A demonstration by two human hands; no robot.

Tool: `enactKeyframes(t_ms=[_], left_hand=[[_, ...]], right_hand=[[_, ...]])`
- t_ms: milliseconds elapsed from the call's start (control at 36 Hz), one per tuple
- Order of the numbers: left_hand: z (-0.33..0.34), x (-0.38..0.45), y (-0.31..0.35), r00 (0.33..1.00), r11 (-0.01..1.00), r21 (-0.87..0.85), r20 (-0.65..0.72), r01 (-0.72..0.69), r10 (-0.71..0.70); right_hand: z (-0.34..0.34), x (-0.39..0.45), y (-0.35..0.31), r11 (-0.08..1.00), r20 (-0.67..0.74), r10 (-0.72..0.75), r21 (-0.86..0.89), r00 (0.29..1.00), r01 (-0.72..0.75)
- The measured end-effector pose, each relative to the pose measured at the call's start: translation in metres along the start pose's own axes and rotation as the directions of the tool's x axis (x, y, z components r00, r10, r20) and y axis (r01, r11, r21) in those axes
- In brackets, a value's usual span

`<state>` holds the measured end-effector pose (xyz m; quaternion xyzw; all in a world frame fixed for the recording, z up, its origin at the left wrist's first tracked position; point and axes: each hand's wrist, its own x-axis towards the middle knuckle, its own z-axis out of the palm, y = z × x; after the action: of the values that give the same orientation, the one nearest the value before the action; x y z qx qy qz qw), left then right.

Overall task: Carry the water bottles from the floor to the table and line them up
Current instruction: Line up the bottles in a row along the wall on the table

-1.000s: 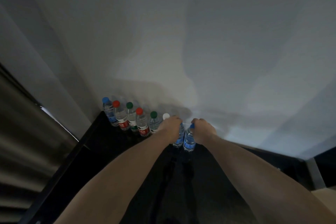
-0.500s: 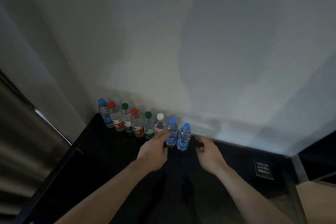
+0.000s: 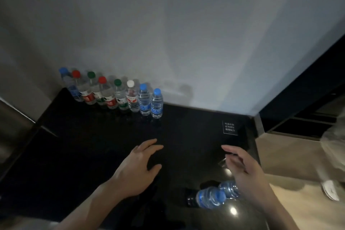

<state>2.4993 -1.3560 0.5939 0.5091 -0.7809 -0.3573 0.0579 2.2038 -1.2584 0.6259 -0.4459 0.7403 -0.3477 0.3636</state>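
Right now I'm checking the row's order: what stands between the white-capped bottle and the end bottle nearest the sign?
In the head view, one blue-capped bottle stands between the white-capped bottle and the end bottle.

Small print on the dark sign (image 3: 229, 127) unreadable, low blue-capped bottle (image 3: 211, 197) partly behind right hand (image 3: 246, 171)

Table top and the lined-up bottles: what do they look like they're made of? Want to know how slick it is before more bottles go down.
Table top: a dark, glossy hard surface, perhaps polished stone or glass; it mirrors the bottles and a light spot. Likely slick.

Bottles: clear thin plastic with ribbed walls, printed labels and coloured screw caps, as far as the dim light shows.
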Motion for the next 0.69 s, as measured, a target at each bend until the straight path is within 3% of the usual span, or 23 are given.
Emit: enactKeyframes(t_ms=[194, 528, 694], left_hand=[[0.048, 0.009, 0.074, 0.995, 0.996, 0.046, 0.065, -0.075, 0.072], [0.144, 0.004, 0.143, 0.989, 0.997, 0.055, 0.133, 0.063, -0.069], [0.176, -0.014, 0.147, 0.985, 0.986, -0.013, 0.042, 0.166, -0.165]], right_hand=[[-0.055, -0.01, 0.052, 0.999, -0.039, -0.017, -0.047, 0.999, 0.016], [-0.116, -0.009, 0.132, 0.923, 0.301, -0.013, -0.363, 0.954, 0.127], [-0.112, 0.001, 0.143, 0.892, 0.406, -0.024, -0.404, 0.913, 0.203]])
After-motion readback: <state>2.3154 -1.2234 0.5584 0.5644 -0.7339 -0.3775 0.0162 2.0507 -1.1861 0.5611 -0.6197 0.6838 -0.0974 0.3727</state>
